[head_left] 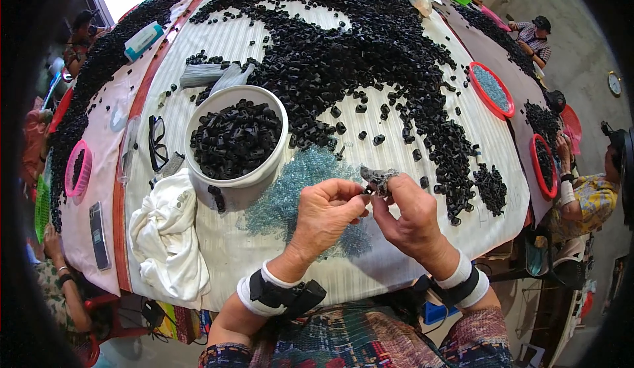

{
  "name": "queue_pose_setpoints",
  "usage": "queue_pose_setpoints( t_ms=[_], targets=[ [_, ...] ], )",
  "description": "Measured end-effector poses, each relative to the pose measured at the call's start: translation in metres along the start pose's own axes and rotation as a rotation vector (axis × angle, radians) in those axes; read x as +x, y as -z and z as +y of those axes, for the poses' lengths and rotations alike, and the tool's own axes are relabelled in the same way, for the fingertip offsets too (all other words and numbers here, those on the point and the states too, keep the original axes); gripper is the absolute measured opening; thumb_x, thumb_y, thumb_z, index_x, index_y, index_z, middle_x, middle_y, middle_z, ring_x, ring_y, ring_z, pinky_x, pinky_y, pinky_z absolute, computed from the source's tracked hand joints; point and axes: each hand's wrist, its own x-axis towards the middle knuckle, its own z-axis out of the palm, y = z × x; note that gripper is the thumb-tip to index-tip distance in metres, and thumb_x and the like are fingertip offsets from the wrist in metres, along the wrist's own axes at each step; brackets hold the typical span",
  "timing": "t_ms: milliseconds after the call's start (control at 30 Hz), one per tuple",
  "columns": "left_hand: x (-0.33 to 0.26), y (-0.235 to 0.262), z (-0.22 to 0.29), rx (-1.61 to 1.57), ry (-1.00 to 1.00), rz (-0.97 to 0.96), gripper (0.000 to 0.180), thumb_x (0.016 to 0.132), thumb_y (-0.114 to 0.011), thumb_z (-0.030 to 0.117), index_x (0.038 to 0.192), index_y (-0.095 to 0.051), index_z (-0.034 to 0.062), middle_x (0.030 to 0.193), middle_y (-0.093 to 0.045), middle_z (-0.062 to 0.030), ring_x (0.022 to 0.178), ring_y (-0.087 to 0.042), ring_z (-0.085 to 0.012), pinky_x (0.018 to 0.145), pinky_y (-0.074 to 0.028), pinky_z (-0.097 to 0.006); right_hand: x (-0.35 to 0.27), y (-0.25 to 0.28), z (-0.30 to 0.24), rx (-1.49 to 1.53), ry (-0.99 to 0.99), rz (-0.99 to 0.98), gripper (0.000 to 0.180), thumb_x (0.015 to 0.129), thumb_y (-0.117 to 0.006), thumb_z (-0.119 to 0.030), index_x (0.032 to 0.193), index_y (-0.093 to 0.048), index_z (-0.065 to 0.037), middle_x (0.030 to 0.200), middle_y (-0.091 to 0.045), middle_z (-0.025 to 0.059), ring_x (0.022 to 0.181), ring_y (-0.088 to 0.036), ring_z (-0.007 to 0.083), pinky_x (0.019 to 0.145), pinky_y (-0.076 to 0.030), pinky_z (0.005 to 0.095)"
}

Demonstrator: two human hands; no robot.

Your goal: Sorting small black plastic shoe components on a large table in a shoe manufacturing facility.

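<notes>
Patterned sleeves and both forearms, each wrapped in a white band with a black strap, are cut off by the lower edge of the frame. Just above them, the left hand [327, 209] and the right hand [411, 215] are brought together over the bench [422, 170] at the centre of the picture. A small black part [367, 190] is pinched between the left fingers, though most of it is hidden by the fingertips and its shape cannot be made out. The right fingers are pressed around a grey, worn covering [380, 178] on the raised fingertip, touching the same part. Beneath the hands a patch of small clear bluish pieces [290, 190] is spread on the striped cloth. To the left of centre a white bowl [232, 178] filled with black parts is seen, with a crumpled white cloth [168, 236] below it and black-framed glasses [156, 143] beside it. A large heap of black parts [370, 44] covers the upper middle. A white and teal package [143, 39] lies at the upper left, its label too small to tell.
</notes>
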Motion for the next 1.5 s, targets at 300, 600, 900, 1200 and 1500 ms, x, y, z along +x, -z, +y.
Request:
queue_pose_setpoints(
  t_ms=[300,600,900,1200,1500],
  targets=[
    [0.003,0.003,-0.001,-0.162,0.025,-0.023,0.013,0.083,-0.063,0.005,0.091,-0.064,-0.0049,0.079,-0.067,-0.0093,0.066,-0.063,-0.0106,0.057,-0.051,-0.021,0.003,-0.008,-0.002,-0.005,0.088,0.031,0.036,0.065,-0.077,-0.007,0.092,-0.055,0.002,0.083,-0.054,0.0157,0.073,-0.056,0.03,0.058,-0.049,0.0356],
    [0.002,0.006,0.001,-0.093,0.046,-0.061,0.014,0.083,-0.063,0.008,0.09,-0.065,-0.0036,0.077,-0.067,-0.0074,0.068,-0.063,-0.0104,0.058,-0.051,-0.022,0.002,-0.008,-0.007,-0.168,0.076,0.008,0.031,0.063,-0.076,-0.007,0.082,-0.053,0.0,0.072,-0.05,0.0104,0.065,-0.054,0.0278,0.055,-0.048,0.0351],
    [0.003,0.004,0.007,-0.085,0.101,-0.107,0.017,0.087,-0.062,0.012,0.092,-0.065,-0.0034,0.077,-0.067,-0.009,0.066,-0.065,-0.0136,0.057,-0.053,-0.025,0.003,0.001,0.001,-0.175,0.083,-0.014,0.026,0.068,-0.075,-0.01,0.076,-0.051,-0.003,0.067,-0.049,0.01,0.061,-0.051,0.027,0.051,-0.044,0.0354],
    [0.003,0.005,0.002,-0.12,0.104,-0.141,0.015,0.088,-0.061,0.012,0.091,-0.066,-0.0018,0.078,-0.067,-0.0084,0.067,-0.064,-0.0127,0.06,-0.053,-0.024,-0.004,-0.008,0.005,-0.141,0.121,0.055,0.027,0.068,-0.076,-0.009,0.073,-0.05,-0.004,0.064,-0.048,0.0095,0.056,-0.051,0.027,0.047,-0.042,0.0363],
    [0.002,0.004,0.001,-0.17,0.08,-0.158,0.014,0.088,-0.06,0.009,0.097,-0.061,-0.0011,0.084,-0.067,-0.0112,0.069,-0.066,-0.0147,0.06,-0.054,-0.025,0.005,0.01,-0.007,-0.016,0.08,-0.066,0.038,0.066,-0.075,-0.007,0.098,-0.057,0.004,0.091,-0.054,0.0167,0.078,-0.056,0.0316,0.063,-0.049,0.0366]
  ],
)
